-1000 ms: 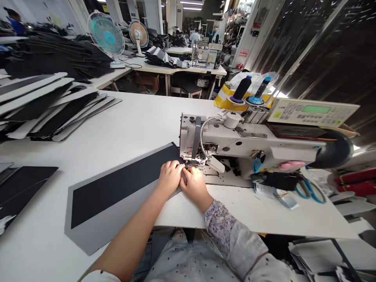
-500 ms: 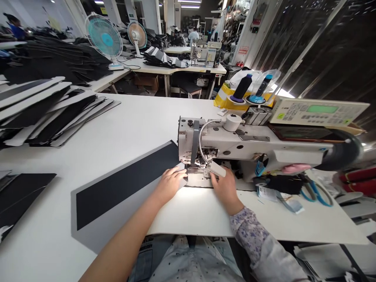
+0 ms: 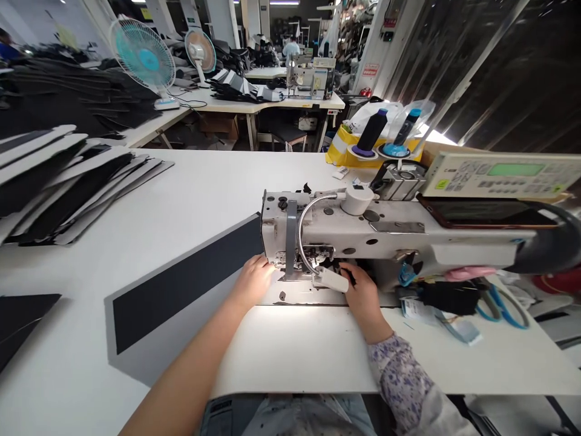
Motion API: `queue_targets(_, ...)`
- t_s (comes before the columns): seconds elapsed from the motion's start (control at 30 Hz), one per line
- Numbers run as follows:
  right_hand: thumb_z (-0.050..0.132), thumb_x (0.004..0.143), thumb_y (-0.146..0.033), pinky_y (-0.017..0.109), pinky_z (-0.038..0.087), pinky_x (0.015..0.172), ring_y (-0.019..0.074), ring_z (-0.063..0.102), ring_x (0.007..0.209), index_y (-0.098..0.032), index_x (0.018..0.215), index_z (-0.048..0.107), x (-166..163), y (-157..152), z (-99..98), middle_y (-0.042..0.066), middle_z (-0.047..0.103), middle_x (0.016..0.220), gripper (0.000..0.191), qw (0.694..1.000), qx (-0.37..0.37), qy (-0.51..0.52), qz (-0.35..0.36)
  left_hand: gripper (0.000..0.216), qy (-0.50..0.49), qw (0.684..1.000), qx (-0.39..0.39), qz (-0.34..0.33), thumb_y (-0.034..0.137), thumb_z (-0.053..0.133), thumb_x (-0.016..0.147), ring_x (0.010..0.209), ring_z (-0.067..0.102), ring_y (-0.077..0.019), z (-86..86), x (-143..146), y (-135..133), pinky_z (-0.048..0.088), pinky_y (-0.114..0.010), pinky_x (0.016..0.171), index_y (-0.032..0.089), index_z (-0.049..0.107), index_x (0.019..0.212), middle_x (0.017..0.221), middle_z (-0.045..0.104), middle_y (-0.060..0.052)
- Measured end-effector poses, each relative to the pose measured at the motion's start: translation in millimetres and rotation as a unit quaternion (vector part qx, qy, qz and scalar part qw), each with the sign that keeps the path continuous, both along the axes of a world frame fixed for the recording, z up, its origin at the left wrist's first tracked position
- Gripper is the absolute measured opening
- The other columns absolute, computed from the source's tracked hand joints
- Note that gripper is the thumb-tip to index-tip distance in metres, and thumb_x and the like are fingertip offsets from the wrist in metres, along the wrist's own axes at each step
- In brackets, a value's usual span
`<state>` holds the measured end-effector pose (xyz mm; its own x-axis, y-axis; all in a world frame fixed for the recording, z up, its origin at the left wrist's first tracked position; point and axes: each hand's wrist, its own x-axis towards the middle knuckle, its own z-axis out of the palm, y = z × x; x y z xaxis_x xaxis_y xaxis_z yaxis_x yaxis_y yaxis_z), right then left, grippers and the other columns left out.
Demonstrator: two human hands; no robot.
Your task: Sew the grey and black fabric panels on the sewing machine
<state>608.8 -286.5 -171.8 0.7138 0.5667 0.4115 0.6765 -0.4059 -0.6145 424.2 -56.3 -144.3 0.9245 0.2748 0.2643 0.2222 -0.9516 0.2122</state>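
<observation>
**Workshop table: panel end at the needle, both hands at the machine**

White table [image 3: 190, 181] in a busy sewing shop, with fans [image 3: 143, 57] and more machines on the tables behind. Sewing machine [image 3: 390, 227] sat toward the table's right side, close to the front edge. Panel [image 3: 181, 281], black with a grey border, lay flat and slanted from the front-left part of the table up to the machine head. Its right end reached the needle area.

Left hand [image 3: 252, 283] lay flat on that end, fingers together, pressing it down just beside the foot. Right hand [image 3: 363, 297] was under the machine arm, just behind the lamp [image 3: 330, 280]. Its fingers curled into shadow, so I couldn't tell if they pinched anything.

Stack [image 3: 68, 188] of like panels sat at the table's left edge, cones [image 3: 370, 130] at the back edge, scissors [image 3: 503, 303] right of the machine.

Progress, as a judgement: early. The panel end was placed at the needle, but nearly the whole length lay left of the head, not yet fed through. No seam could be made out.
</observation>
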Motion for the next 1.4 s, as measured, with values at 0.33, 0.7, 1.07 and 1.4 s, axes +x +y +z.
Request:
queue_targets(0.33, 0.049, 0.085, -0.024, 0.044, 0.044, 0.091, 0.0287, 0.054, 0.101, -0.015, 0.104, 0.068, -4, -3, -0.6, 0.015, 0.064, 0.109, 0.029, 0.989, -0.065, -0.133, -0.02, 0.025, -0.005, 0.996, 0.058, 0.073, 0.006, 0.046, 0.081, 0.09, 0.057, -0.0241, -5.4, 3, -6, 0.045, -0.036, 0.08, 0.019, 0.067, 0.086, 0.09, 0.063, -0.009)
queue_targets(0.7, 0.047, 0.082, -0.017, 0.043, 0.041, 0.092, 0.0293, 0.051, 0.104, -0.014, 0.104, 0.068, -14, -10, 3.5, 0.016, 0.062, 0.112, 0.03, 0.983, -0.101, -0.147, -0.035, 0.039, 0.077, 0.987, 0.094, 0.109, 0.015, 0.039, 0.09, 0.083, 0.051, -0.0222, 18.6, -41, -45, 0.042, -0.033, 0.071, 0.026, 0.059, 0.122, 0.093, 0.058, -0.01)
queue_targets(1.07, 0.046, 0.087, -0.018, 0.039, 0.04, 0.086, 0.0267, 0.055, 0.092, -0.016, 0.099, 0.068, -13, -14, 4.3, 0.011, 0.069, 0.099, 0.025, 0.986, -0.111, -0.124, 0.006, 0.038, 0.069, 0.973, 0.084, 0.205, 0.019, 0.041, 0.092, 0.085, 0.051, -0.0212, 7.7, -37, -86, 0.042, -0.034, 0.075, 0.03, 0.06, 0.123, 0.099, 0.059, -0.008)
queue_targets(1.4, 0.046, 0.082, -0.014, 0.038, 0.048, 0.085, 0.0246, 0.059, 0.091, -0.017, 0.097, 0.068, -12, -4, 5.3, 0.01, 0.068, 0.099, 0.027, 0.996, -0.02, -0.08, 0.018, 0.032, 0.036, 0.979, 0.083, 0.181, 0.021, 0.041, 0.092, 0.089, 0.053, -0.0227, 5.1, -15, -54, 0.042, -0.036, 0.079, 0.026, 0.063, 0.114, 0.1, 0.061, -0.008)
